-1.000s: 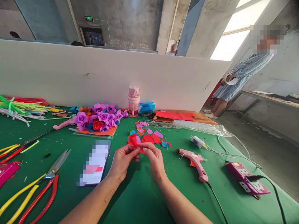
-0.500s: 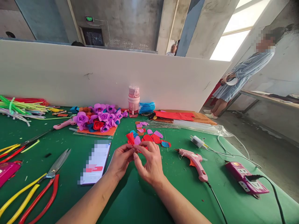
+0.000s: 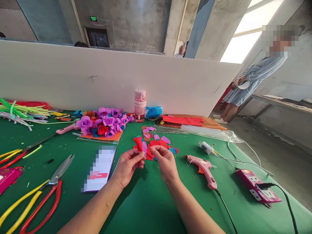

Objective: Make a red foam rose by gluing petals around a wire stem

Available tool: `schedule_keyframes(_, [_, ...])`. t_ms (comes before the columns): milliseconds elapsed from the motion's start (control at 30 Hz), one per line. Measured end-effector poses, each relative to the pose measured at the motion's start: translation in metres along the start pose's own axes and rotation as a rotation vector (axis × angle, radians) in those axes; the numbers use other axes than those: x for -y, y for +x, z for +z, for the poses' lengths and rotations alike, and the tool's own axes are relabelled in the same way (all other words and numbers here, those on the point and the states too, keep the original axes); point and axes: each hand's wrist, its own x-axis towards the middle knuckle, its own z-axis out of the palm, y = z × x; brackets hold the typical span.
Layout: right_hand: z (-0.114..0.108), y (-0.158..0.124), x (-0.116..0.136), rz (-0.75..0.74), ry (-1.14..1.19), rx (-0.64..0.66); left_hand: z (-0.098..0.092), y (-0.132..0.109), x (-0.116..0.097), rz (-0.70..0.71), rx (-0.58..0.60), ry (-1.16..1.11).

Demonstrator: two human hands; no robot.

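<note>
The two bare hands are close together over the green table, and from where I stand I see the left hand pinching the low end of a small red roll with its thumb and fingers. The roll pokes up out of that grip on the far side, and its long way runs up and a bit to the left, so its top leans away from the right hand. The left hand is the nearer one, as it has hold of the roll. The right hand is just beside it, across a little gap, with its thumb and finger tips bent in close together, pointing toward the roll's right side. I cannot tell if something thin is between those tips. For the right hand to touch the roll, I think it must go left across that gap. Left of the hands are big scissors and, closer in, a phone. To the right lies a pink glue gun. Just past the hands are loose petals, many of them red. Farther off, on the left, is a heap of roses, mostly purple, then a pink bottle standing by a white board. Farthest away, on the right, a person in striped clothes stands on the floor.
</note>
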Motion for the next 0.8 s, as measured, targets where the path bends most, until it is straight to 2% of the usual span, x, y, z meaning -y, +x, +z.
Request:
schedule_keyframes(167, [0.000, 0.000, 0.001, 0.013, -0.030, 0.047, 0.002, 0.000, 0.001, 0.037, -0.034, 0.047])
schedule_keyframes(300, [-0.001, -0.002, 0.003, -0.012, -0.047, 0.019, 0.002, 0.000, 0.003, 0.049, -0.059, 0.075])
schedule_keyframes(400, [-0.002, -0.003, 0.003, -0.117, -0.203, 0.011, 0.002, 0.001, 0.004, 0.040, -0.067, 0.075])
schedule_keyframes(533, [-0.003, -0.002, 0.006, -0.363, -0.558, -0.109, 0.001, 0.001, 0.003, 0.036, -0.075, 0.061])
schedule_keyframes(633, [-0.003, -0.003, 0.016, -0.509, -0.644, -0.057, 0.001, 0.001, 0.002, 0.046, -0.067, 0.048])
schedule_keyframes(733, [-0.012, -0.011, 0.030, -0.434, -0.646, 0.036, 0.000, 0.001, 0.002, 0.054, -0.062, 0.046])
schedule_keyframes(800, [-0.029, -0.019, 0.040, -0.348, -0.684, -0.034, 0.000, 0.002, 0.002, 0.050, -0.065, 0.052])
